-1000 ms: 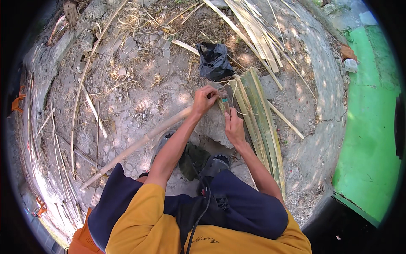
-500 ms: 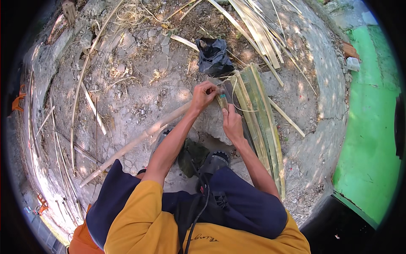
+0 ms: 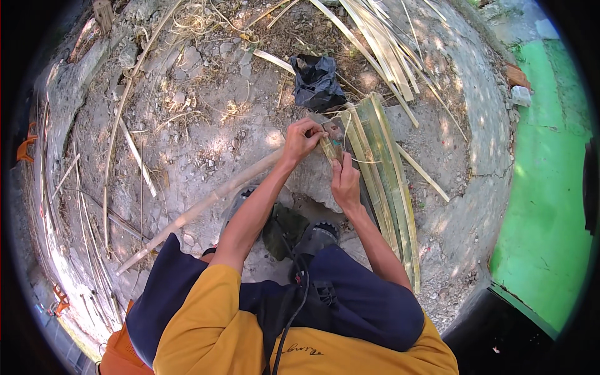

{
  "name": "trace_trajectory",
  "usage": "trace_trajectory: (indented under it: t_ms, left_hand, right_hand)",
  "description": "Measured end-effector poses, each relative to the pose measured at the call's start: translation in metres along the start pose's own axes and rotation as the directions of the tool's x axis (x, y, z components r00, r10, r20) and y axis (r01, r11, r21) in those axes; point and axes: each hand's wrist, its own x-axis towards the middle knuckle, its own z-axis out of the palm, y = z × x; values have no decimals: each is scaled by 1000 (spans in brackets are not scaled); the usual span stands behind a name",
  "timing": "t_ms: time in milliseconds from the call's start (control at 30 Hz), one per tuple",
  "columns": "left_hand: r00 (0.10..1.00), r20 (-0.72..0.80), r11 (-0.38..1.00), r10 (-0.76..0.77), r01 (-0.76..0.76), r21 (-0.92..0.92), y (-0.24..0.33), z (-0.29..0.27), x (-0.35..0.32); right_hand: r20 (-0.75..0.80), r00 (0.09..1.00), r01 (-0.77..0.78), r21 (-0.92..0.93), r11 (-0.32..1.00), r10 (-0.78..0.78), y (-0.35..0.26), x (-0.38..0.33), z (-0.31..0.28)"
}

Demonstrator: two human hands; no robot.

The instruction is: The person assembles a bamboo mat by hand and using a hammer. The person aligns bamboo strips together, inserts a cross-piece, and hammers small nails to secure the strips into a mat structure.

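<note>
My right hand [image 3: 345,183] is closed round the lower end of a hand tool with a tan handle [image 3: 332,149]. A worn, broad grey-brown head [image 3: 335,129] with a teal patch shows above the grip; its exact kind is unclear. My left hand [image 3: 302,140] pinches with thumb and fingers right beside that head, and what lies between the fingertips is too small to make out. A long bamboo strip [image 3: 206,201] slants from lower left up to my left wrist, where its end is hidden. Just right of my right hand lie wide green-and-tan bamboo slats [image 3: 389,181].
A crumpled black plastic bag [image 3: 317,81] sits beyond my hands. Pale split strips [image 3: 381,44] are piled at the far right, curled shavings [image 3: 194,25] at the far left. More long strips [image 3: 87,212] lie leftward. A green surface [image 3: 540,175] edges the right side.
The tool's head has turned or shifted slightly to the right and shows more of its face. My right hand has moved a little to the right; my left hand stays nearly in place.
</note>
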Motion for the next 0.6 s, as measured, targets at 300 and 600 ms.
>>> trace_trajectory:
  t_ms: [300, 600]
  left_hand:
    - [1000, -17, 1000, -6, 6, -25, -1, 0, -1]
    - [999, -26, 999, 32, -32, 11, 1, 1, 0]
  right_hand:
    - [3, 1000, 1, -3, 1000, -1, 8, 0, 3]
    - [-12, 1000, -6, 19, 1000, 6, 0, 1, -2]
